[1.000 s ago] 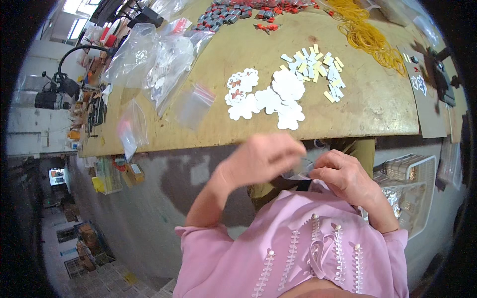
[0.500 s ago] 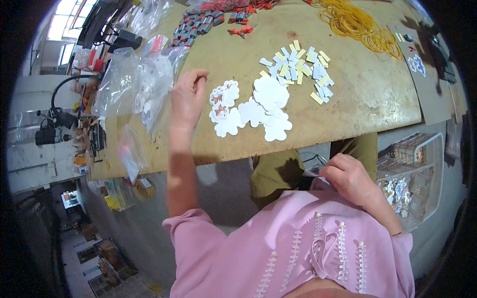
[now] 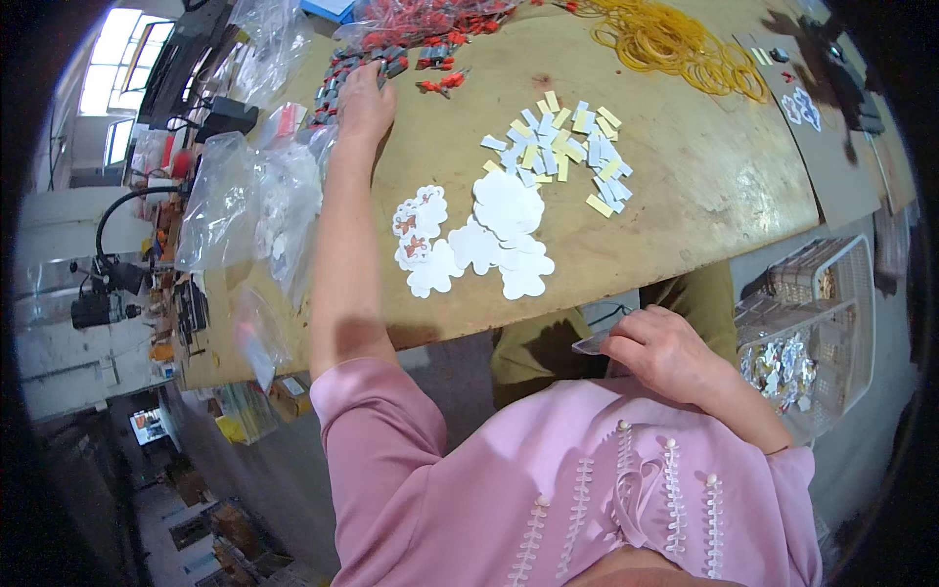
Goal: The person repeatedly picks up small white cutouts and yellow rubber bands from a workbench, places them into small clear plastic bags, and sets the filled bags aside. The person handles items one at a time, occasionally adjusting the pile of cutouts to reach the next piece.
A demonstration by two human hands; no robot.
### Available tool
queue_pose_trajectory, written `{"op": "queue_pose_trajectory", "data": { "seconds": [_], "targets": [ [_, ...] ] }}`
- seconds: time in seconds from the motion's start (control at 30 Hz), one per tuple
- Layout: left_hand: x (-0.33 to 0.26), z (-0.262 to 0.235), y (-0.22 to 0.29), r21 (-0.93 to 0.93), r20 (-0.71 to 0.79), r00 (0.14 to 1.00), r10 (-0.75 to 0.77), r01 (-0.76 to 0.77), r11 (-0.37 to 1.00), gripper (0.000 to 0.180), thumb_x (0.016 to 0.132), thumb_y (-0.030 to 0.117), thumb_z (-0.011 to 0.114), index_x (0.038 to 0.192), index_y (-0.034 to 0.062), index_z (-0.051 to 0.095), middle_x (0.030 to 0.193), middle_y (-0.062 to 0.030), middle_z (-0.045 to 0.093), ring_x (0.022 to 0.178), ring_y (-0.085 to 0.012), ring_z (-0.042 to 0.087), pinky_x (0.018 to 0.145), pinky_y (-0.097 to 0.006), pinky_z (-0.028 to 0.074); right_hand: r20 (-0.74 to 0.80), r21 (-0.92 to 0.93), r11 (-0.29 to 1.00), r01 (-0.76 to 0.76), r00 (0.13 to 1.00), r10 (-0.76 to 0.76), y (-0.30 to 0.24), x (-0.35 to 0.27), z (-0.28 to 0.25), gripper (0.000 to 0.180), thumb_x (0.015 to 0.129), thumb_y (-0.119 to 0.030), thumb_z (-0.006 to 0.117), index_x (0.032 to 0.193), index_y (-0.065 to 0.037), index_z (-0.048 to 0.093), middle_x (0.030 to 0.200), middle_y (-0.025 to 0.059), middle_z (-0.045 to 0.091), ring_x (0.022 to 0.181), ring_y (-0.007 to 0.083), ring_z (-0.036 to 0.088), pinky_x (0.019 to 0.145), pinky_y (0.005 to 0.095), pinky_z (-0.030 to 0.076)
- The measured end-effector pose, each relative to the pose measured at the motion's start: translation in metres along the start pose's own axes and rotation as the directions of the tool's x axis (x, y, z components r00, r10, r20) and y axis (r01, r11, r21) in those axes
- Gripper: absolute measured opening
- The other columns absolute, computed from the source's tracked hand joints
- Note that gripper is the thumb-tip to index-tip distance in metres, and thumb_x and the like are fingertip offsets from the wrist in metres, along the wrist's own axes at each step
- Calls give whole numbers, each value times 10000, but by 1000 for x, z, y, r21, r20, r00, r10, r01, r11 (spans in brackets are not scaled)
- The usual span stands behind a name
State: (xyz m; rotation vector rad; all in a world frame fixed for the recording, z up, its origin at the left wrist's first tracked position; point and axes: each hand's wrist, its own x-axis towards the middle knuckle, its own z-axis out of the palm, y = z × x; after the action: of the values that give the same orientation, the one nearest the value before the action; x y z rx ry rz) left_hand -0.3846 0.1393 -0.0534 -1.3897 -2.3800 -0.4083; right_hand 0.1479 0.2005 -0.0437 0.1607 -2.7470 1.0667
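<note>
My left hand reaches to the far left of the table, at the edge of a pile of small grey-and-red parts. Its fingers curl down among them, and whatever is between the fingertips is hidden. Close to my lap, my right hand is closed on a clear plastic bag, which pokes out past the fingers. White flower-shaped and bear-shaped cutouts lie overlapped near the front edge, a few with brown printed figures. Beyond them are scattered small pale blue and yellow strips.
Yellow rubber bands lie heaped at the far right. Clear plastic bags cover the table's left edge. A white plastic basket with small shiny packets stands beside my right leg. Red parts in clear plastic sit at the back.
My left hand has moved away from me to the grey-and-red parts. My right hand has shifted slightly left, and more of the clear bag shows. The whole view has shifted a little.
</note>
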Motion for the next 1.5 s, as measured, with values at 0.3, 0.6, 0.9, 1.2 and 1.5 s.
{"op": "queue_pose_trajectory", "data": {
  "seconds": [0.3, 0.6, 0.9, 1.2, 1.5],
  "targets": [
    [-78, -50, 74, -142, 70, 995, 75, -65, 988, 295, 968, 87, 675, 1259, 64, 717, 1282, -181, 705, 1199, -377, 668, 1033, -440, 523, 0, -2, 998, -56, 998, 56, 12, -23, 0, 148, 840, -116, 673, 979, -64, 671, 886, 91, 614, 859, 303, 672, 781, 421, 548],
    [-136, -122, 174, -452, 107, 989, 102, -43, 891, 347, 898, 90, 794, 1237, 59, 725, 1317, -143, 690, 1178, -333, 673, 995, -409, 551, -25, 24, 999, -21, 999, 22, -1, -18, 4, 164, 834, -107, 673, 991, -60, 670, 899, 87, 602, 889, 296, 668, 799, 419, 542],
    [-161, -116, 193, -566, 283, 953, -108, 256, 784, 260, 840, 85, 860, 1059, 20, 735, 1049, -103, 718, 895, -219, 736, 769, -318, 627, -61, 19, 1000, -12, 998, 13, -3, -23, 8, 212, 807, -91, 702, 1016, -59, 678, 917, 92, 598, 907, 302, 653, 797, 415, 539],
    [-161, -118, 185, -661, 402, 908, -119, 378, 648, 271, 822, 76, 873, 1038, -14, 737, 1102, -126, 716, 927, -212, 748, 867, -336, 645, -73, 15, 1000, 4, 997, -3, -2, -24, 16, 200, 812, -76, 728, 1008, -49, 696, 925, 89, 630, 858, 293, 654, 767, 405, 542],
    [-151, -119, 194, -538, 449, 877, -169, 416, 733, 297, 846, 127, 830, 1068, -33, 714, 1087, -141, 705, 999, -230, 742, 887, -362, 640, -63, 43, 999, -13, 998, 15, -1, -27, 18, 183, 826, -81, 675, 1008, -54, 676, 907, 96, 598, 907, 307, 654, 789, 424, 534]
  ]
}}
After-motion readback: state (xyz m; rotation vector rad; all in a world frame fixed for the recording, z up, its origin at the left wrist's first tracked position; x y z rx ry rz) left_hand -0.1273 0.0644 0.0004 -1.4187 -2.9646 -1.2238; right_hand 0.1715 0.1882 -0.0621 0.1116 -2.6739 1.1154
